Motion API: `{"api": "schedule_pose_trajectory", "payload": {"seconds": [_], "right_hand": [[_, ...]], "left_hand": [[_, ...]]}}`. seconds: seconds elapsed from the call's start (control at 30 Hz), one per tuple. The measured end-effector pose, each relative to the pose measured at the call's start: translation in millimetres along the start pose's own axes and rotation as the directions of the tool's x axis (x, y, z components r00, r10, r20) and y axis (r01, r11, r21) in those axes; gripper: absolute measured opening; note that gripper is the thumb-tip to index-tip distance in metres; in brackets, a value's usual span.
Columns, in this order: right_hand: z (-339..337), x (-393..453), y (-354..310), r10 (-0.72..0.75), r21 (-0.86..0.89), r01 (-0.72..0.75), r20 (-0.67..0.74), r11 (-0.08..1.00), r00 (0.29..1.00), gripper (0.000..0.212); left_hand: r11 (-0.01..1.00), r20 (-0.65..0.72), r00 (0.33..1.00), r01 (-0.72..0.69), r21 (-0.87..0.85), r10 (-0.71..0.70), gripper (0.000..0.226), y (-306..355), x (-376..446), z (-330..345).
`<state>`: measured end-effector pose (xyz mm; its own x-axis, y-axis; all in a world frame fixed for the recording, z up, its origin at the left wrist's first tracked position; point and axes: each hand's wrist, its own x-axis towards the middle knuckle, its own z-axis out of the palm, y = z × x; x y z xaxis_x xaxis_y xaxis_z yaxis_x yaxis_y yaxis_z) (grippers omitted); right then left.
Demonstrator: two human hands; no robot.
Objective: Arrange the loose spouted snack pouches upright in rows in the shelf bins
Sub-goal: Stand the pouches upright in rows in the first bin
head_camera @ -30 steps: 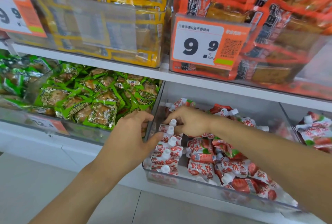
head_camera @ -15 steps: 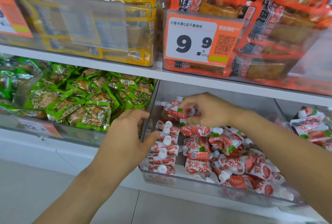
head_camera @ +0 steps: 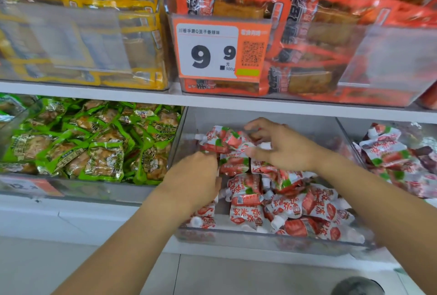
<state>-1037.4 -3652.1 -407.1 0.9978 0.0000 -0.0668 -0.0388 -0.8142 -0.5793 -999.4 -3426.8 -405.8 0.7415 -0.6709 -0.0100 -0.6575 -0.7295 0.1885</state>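
A: Which step is this?

B: Building the row along the left wall of the bin (head_camera: 260,238), I'd say. The left hand (head_camera: 196,176) sits over that wall side, back to the camera. Its fingers are hidden, so I can't tell whether it grips a pouch or only steadies the row.

A: And the right hand (head_camera: 283,150)?

B: It reaches to the back of the bin. Its fingers curl over a small clump of pouches (head_camera: 222,140) there, thumb low and forefinger high, as if gathering them. It's blurred, but it looks like a loose grip on that clump.

A: What does the next move call for?

B: My guess: lift one pouch clear of the clump, turn it spout up, and slot it against the last one in the row, with the left hand bracing the row so nothing topples.

A: How do the pouches look?

B: Small, white and red with a bit of green, each with a white spout cap. A few stand at the left front under the left wrist. The rest, the heap (head_camera: 295,205), lie jumbled flat across the middle and right. So most of the work is left, I'd judge. More pouches (head_camera: 390,153) lie in the next bin to the right.
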Motion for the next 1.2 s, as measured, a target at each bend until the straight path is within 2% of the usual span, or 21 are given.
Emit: {"api": "schedule_pose_trajectory", "payload": {"seconds": [0.03,0.1,0.2,0.3,0.37,0.47,0.53,0.6,0.67,0.77,0.9,1.0,1.07,1.13,1.2], "right_hand": [[0,0,0,-0.001,0.039,0.002,-0.023,0.999,1.000,0.047],[3,4,-5,-0.019,0.096,0.026,-0.074,0.995,0.997,0.036],[18,24,-21,-0.073,0.159,0.095,-0.137,0.983,0.988,0.033],[36,46,-37,-0.147,0.046,0.152,-0.087,0.987,0.985,0.023],[47,58,-44,-0.183,-0.118,0.178,-0.028,0.977,0.983,0.018],[59,69,-48,-0.223,-0.310,0.220,0.026,0.925,0.974,0.014],[62,71,-48,-0.241,-0.322,0.264,0.111,0.909,0.964,0.017],[62,73,-48,-0.212,-0.263,0.261,0.202,0.929,0.956,0.025],[61,77,-47,-0.169,-0.246,0.231,0.248,0.941,0.954,0.028],[56,82,-48,-0.163,-0.246,0.249,0.322,0.937,0.932,0.027],[56,82,-48,-0.120,-0.232,0.235,0.420,0.944,0.899,0.026],[41,75,-50,-0.060,-0.277,0.235,0.519,0.932,0.853,0.052],[23,74,-52,-0.081,-0.311,0.221,0.408,0.924,0.910,0.053],[11,78,-49,-0.110,-0.259,0.160,0.196,0.953,0.974,0.036],[10,84,-41,-0.077,-0.295,0.110,0.122,0.949,0.990,0.028]], "left_hand": [[1.000,0.045,0.999,0.005,0.014,-0.005,0.018,0,0,0],[0.999,0.037,0.999,0.007,0.043,-0.008,0.008,0,-1,1],[0.999,-0.022,1.000,0.006,0.053,-0.004,0.011,1,-7,3],[1.000,-0.086,0.996,-0.019,0.005,0.019,0.029,1,-24,8],[0.995,-0.176,0.983,-0.071,-0.063,0.059,0.037,-2,-38,8],[0.977,-0.430,0.902,-0.114,-0.179,0.027,0.030,-13,-56,-1],[0.969,-0.521,0.852,-0.078,-0.234,-0.057,0.026,-21,-65,-7],[0.955,-0.497,0.853,0.007,-0.296,-0.160,0.033,-29,-71,-7],[0.919,-0.386,0.891,0.078,-0.387,-0.238,0.047,-35,-76,-2],[0.852,-0.254,0.921,0.133,-0.506,-0.294,0.049,-38,-76,3],[0.826,-0.254,0.923,0.107,-0.553,-0.289,0.043,-41,-75,3],[0.807,-0.256,0.924,0.085,-0.585,-0.283,0.042,-39,-75,-2],[0.800,-0.263,0.922,0.075,-0.596,-0.283,0.042,-39,-74,-1],[0.788,-0.260,0.917,0.086,-0.609,-0.301,0.038,-40,-74,0],[0.778,-0.252,0.914,0.100,-0.621,-0.318,0.034,-42,-74,1]]}}
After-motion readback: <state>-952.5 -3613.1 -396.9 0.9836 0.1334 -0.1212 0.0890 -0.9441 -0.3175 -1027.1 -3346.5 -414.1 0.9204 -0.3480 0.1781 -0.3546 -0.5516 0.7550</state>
